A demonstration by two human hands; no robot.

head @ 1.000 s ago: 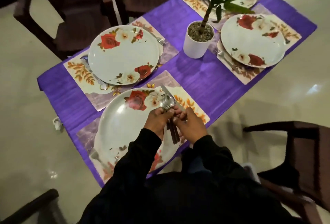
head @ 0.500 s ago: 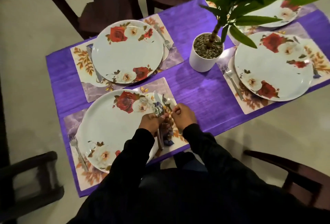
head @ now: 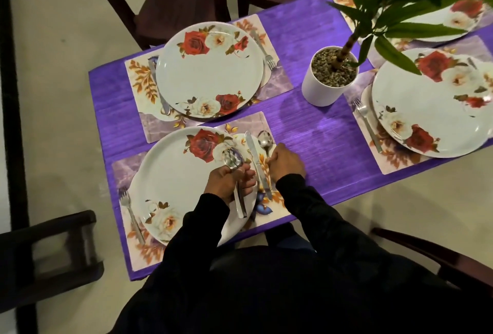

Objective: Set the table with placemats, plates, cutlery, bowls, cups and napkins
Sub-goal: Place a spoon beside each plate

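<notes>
**A:** Head view, lower centre of frame: your left hand (head: 229, 178) is curled round a bundle of cutlery (head: 236, 173), spoon bowls poking up over the near plate (head: 173, 187). Your right hand (head: 286, 161) pinches the handle of a spoon (head: 264, 141) lying on the placemat (head: 262, 125), just beside a knife (head: 253, 157) that lies next to the plate rim.

**B:** Handling notes?

**A:** Judgement only. Stiff, light, polished steel, so likely slippery; several pieces in one fist could slide against each other. Take each by the mid-handle, not the bowl or blade. The plates look like glazed ceramic or melamine, cannot tell which. Treat them as breakable, and don't knock the bundle against the rim.

**B:** What can't you read?

**A:** The count and kind of pieces in your left hand: fingers cover the middle, and only bowl tops and handle ends show. Your right fingertips are hidden behind the knuckles. A fork (head: 130, 211) sits at lower left of the near setting. The plant (head: 330, 75) leaves mask the upper-right plates, and the frame edge cuts them off. No bowls, cups or napkins in view.
</notes>
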